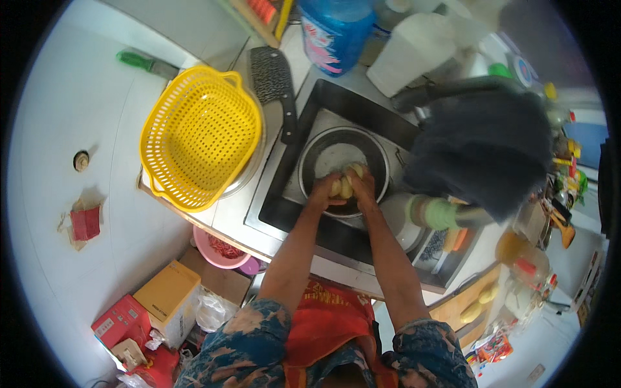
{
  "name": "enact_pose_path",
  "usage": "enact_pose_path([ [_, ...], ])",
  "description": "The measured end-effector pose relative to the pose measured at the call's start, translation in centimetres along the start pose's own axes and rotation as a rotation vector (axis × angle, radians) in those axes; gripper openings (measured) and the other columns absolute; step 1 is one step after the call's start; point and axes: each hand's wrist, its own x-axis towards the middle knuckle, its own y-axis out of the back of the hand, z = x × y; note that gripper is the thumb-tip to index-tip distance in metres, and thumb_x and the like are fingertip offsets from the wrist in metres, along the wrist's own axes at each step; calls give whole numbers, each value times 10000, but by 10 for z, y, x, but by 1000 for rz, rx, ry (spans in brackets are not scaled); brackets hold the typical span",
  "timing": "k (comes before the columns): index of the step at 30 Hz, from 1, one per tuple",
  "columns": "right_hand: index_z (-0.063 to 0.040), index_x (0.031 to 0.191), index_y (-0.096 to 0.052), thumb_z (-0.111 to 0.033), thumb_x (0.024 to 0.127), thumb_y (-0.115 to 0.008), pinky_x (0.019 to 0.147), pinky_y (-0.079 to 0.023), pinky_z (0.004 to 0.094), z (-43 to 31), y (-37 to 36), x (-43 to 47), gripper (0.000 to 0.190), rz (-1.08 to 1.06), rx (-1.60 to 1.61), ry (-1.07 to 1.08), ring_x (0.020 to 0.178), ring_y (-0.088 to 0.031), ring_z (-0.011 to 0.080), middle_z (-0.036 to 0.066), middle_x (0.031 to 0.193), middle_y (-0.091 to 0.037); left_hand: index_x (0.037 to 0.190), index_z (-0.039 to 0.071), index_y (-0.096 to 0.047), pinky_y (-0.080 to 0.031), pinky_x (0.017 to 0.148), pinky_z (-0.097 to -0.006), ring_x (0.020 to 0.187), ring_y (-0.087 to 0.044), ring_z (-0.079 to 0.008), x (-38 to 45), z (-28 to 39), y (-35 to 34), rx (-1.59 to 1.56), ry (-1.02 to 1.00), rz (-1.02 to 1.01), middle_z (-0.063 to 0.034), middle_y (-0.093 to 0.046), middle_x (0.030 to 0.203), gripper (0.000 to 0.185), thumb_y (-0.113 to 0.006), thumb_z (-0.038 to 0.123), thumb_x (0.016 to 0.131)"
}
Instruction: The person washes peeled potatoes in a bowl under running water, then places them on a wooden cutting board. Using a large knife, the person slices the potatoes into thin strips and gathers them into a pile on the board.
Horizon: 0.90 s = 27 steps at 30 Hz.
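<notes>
Both of my hands are inside a round metal basin [302, 173] that stands in the stainless steel sink [271, 213]. Several pale yellow pieces, apparently peeled potatoes [346, 188], are cupped between them. My left hand [322, 192] grips the pieces from the left side. From the right, my right hand [364, 185] closes around the same cluster, its fingers partly over the upper piece. The basin's bottom shows pale and looks wet. My palms hide part of what I hold.
Left of the sink are a yellow plastic colander [204, 140] and a cleaver [274, 77], its handle reaching the sink edge. A dark cloth [480, 145] hangs over the right side. A wooden cutting board [441, 308] holds yellow potatoes [470, 313]. A blue bottle [335, 39] stands behind.
</notes>
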Motion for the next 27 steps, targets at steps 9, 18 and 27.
enact_pose_path([
  [9,-87,1386,-486,-562,766,-733,1050,-426,452,-78,-19,-79,818,-31,-76,234,1265,-533,338,155,1358,-554,1263,22,-579,-582,787,-370,1035,-641,-246,-68,111,-23,-421,-28,244,-137,-619,1178,509,-566,439,971],
  [18,-26,1120,-639,-439,847,-679,843,-535,456,-106,51,-129,497,135,49,236,963,-691,349,194,1021,-709,1090,71,-635,-488,627,-295,783,-627,-127,-103,132,-71,-44,-18,344,-44,-652,930,467,-574,510,943],
  [27,-81,1160,-647,-329,860,-739,807,-549,389,-13,327,-265,399,500,57,361,902,-701,260,131,996,-715,1207,21,-581,-549,832,-392,943,-630,-274,-170,116,-265,-543,149,-573,-126,-650,1095,502,-492,477,1019],
])
